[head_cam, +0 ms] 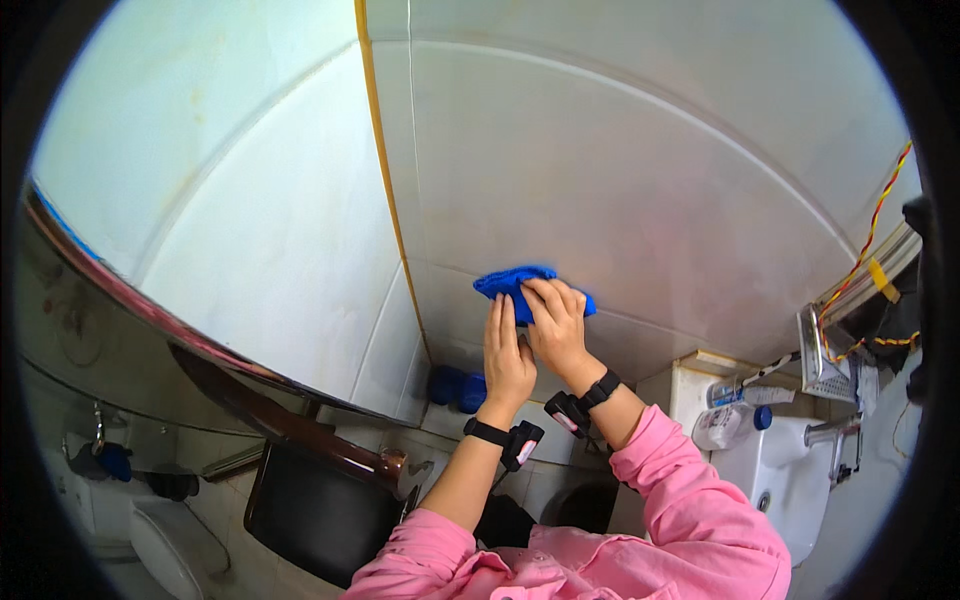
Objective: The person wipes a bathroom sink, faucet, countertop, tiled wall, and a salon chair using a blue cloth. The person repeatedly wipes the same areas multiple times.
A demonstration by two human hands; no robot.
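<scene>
A folded blue cloth (514,280) lies pressed against a white tiled wall (637,202), just above a tile joint. My right hand (556,322) holds it with bent fingers, and part of the cloth sticks out to the right of them. Lower and to the left, my left hand (508,367) has its straight fingers together, the fingertips on the cloth's lower edge. The palms and the cloth's underside are hidden. Each wrist carries a black strap with a small black device, below pink sleeves (667,480).
At right stands a white washbasin (784,487) with a metal tap (832,435) and a blue-capped plastic bottle (727,426). A red-and-yellow twisted cord (874,217) hangs above a metal rack (829,364). Lower left is a black panel (330,510) beside a dark brown rail (300,435).
</scene>
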